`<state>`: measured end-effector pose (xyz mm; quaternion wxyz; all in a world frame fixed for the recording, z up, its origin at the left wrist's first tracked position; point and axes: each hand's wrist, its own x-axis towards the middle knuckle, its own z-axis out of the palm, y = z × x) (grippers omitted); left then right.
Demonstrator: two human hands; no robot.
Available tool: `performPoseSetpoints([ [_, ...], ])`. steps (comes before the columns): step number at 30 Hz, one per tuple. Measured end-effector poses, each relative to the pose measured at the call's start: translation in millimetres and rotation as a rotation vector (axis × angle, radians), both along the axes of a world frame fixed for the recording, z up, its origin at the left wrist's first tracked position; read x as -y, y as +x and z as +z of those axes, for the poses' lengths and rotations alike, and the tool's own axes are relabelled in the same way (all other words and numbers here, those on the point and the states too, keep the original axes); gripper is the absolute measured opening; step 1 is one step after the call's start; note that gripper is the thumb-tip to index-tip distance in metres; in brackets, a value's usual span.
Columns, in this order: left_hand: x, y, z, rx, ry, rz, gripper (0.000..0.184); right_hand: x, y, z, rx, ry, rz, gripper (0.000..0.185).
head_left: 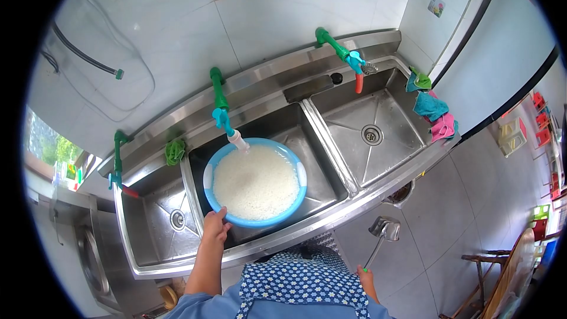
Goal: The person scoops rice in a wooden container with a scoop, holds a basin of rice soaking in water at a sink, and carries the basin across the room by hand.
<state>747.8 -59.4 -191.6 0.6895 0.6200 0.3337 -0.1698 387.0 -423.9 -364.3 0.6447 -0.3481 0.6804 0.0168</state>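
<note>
Round light-blue plastic basin (260,223) of white rice-like grains (255,183) sits in the middle stainless-steel sink compartment (322,178). Left hand (216,225), partly curled, holds the basin's rim; right hand (367,279), closed, grips a long-handled silver metal ladle (387,226).

The steel sink (336,152) bears a basin (260,223), green mesh (175,152) and cloths (431,106).

Smooth, softly shining plastic on the round light-blue basin (260,223), rough, matt texture across the white grains (254,186) within; brushed, streaky metal all along the silver three-bowl sink (342,127), polished metal on the long-handled silver ladle (387,228), glossy wall tiles (283,18), matt cloth on the blue flower-patterned apron (301,277).
</note>
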Motion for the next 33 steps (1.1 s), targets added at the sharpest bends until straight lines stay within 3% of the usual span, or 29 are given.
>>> performPoseSetpoints([
  [33, 0, 1, -4, 0.018, -0.002, 0.015, 0.020, 4, 4, 4, -0.002, 0.029, -0.037, 0.027],
])
